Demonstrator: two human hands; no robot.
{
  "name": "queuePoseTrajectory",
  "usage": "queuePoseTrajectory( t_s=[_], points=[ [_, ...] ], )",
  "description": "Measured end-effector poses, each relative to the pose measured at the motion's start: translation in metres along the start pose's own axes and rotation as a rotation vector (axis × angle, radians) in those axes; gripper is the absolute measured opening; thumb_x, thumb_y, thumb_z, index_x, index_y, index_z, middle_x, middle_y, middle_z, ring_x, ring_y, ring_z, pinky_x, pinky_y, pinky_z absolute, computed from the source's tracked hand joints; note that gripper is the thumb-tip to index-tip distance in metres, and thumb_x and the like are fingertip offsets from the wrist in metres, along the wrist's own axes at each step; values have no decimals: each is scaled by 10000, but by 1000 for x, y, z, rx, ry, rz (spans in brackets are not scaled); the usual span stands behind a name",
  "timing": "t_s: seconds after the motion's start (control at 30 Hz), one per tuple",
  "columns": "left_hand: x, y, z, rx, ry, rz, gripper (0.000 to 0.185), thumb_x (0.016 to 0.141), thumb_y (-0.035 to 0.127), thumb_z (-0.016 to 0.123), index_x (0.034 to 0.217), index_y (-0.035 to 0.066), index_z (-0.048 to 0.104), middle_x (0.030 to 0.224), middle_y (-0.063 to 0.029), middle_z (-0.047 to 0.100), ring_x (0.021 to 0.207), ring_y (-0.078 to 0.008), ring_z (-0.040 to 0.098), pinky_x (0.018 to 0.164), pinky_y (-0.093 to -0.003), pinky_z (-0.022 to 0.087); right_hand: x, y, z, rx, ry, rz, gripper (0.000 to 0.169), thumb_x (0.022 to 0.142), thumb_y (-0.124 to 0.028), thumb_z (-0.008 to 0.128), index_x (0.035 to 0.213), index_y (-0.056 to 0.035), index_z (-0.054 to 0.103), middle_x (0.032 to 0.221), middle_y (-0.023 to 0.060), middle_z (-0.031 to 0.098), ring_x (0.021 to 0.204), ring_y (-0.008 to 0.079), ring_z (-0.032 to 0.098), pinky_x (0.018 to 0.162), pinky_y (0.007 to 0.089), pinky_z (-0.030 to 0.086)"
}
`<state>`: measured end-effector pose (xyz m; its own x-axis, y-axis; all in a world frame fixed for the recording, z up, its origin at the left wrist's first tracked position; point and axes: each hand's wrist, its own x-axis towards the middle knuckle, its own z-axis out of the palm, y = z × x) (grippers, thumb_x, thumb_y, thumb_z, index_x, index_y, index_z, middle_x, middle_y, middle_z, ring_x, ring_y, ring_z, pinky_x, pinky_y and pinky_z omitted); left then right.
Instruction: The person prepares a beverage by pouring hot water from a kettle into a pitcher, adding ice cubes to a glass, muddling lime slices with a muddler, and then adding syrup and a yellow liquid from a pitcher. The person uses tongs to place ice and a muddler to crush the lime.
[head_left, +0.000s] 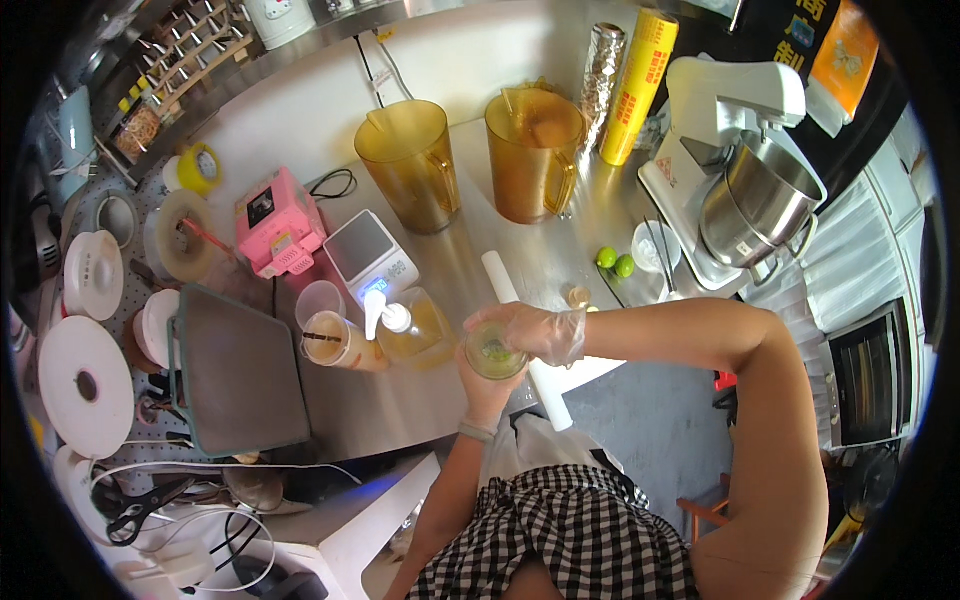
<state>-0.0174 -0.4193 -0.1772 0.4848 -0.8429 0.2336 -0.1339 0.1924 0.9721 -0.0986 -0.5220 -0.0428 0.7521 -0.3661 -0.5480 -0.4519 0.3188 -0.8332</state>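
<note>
A clear cup (496, 358) with green pieces at its bottom, perhaps lime, is between my two hands above the counter's front edge. My right hand (526, 328), in a clear plastic glove, wraps the cup's far side. Against its near and left side is my left hand (487, 394), with a band at the wrist. Below the hands runs a white rod (501, 276), its middle hidden by them and its near end past the counter edge. Left of the hands stands a pump bottle (421, 330) of yellowish liquid, beside a filled drink cup (337, 343).
A digital scale (367, 251), a pink machine (277, 217) and two amber pitchers (409, 169) (529, 176) stand behind. Limes (616, 262), a white bowl with tongs (651, 251) and a stand mixer (757, 202) are at right. A grey board (240, 375) leans at left.
</note>
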Motion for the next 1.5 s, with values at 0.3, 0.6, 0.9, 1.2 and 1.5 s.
queuePoseTrajectory(
  t_s=[0.3, 0.6, 0.9, 1.2, 1.5],
  points=[
    [4, 1, 0, 49, 25, 97, 802, 562, 145, 878, 1227, 29, 445, 1162, -107, 556, 1055, -209, 567, 910, -352, 464, 33, 29, -23, -211, 35, -348, 453, 746, 93, 495, 1174, -22, 590, 1144, 88, 607, 1093, 175, 554, 945, 308, 444],
    [-6, -21, -3, -85, 12, -35, 899, 570, 119, 880, 1287, -11, 353, 1180, -142, 524, 1078, -227, 545, 915, -348, 460, 95, 93, -177, -476, 845, -372, 432, 747, 80, 496, 1137, -45, 632, 1094, 123, 668, 996, 250, 636, 865, 324, 485],
    [-11, 31, -56, 4, 3, -66, 884, 583, 107, 859, 1298, -3, 350, 1187, -121, 525, 1091, -223, 546, 933, -344, 455, 146, 193, -184, -124, 897, -30, 382, 774, -110, 615, 1153, -69, 632, 1061, 184, 667, 982, 284, 644, 838, 328, 500],
    [-15, 37, -114, 173, 58, -183, 873, 615, 152, 843, 1314, 7, 341, 1271, -151, 492, 1183, -257, 502, 979, -358, 420, 106, -24, -32, -622, 384, -563, 236, 843, -168, 603, 1028, -33, 664, 1021, 195, 656, 1030, 312, 597, 890, 359, 462],
    [4, 35, -129, 28, 17, -159, 911, 598, 180, 864, 1318, 4, 335, 1261, -140, 491, 1175, -243, 490, 1001, -364, 400, 133, -117, 97, -1458, 344, -580, 300, 846, -296, 545, 811, -22, 662, 808, 189, 657, 872, 350, 612, 825, 432, 444]
  ],
)
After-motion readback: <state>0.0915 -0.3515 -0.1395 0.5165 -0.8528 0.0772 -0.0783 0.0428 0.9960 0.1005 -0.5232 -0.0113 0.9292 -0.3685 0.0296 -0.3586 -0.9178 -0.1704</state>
